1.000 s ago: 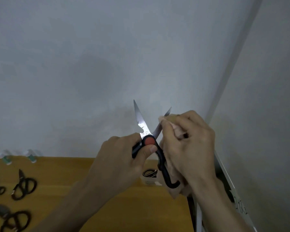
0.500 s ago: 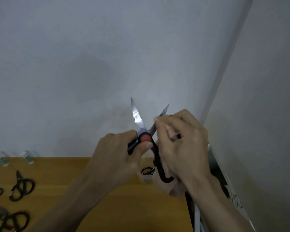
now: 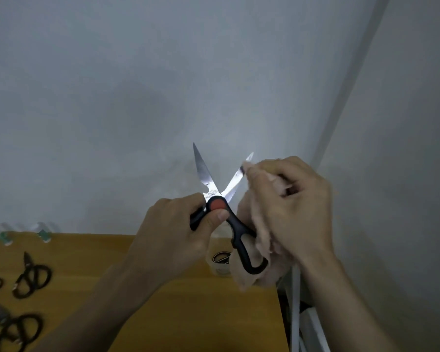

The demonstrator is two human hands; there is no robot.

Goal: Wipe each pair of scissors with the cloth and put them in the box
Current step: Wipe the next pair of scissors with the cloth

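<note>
right blade (image 3: pixel 236 179) tip: under cloth (image 3: pixel 258 271) | one handle: inside left hand (image 3: pixel 174 233)

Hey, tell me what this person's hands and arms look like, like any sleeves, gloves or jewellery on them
Both are bare. The left hand and right hand wear no gloves, and no rings or watch show on the sides facing the camera. Both forearms are uncovered down to the bottom edge of the picture, with no sleeve or wristband in view. The thumbnail showing on the left hand is short and unpainted.
</note>
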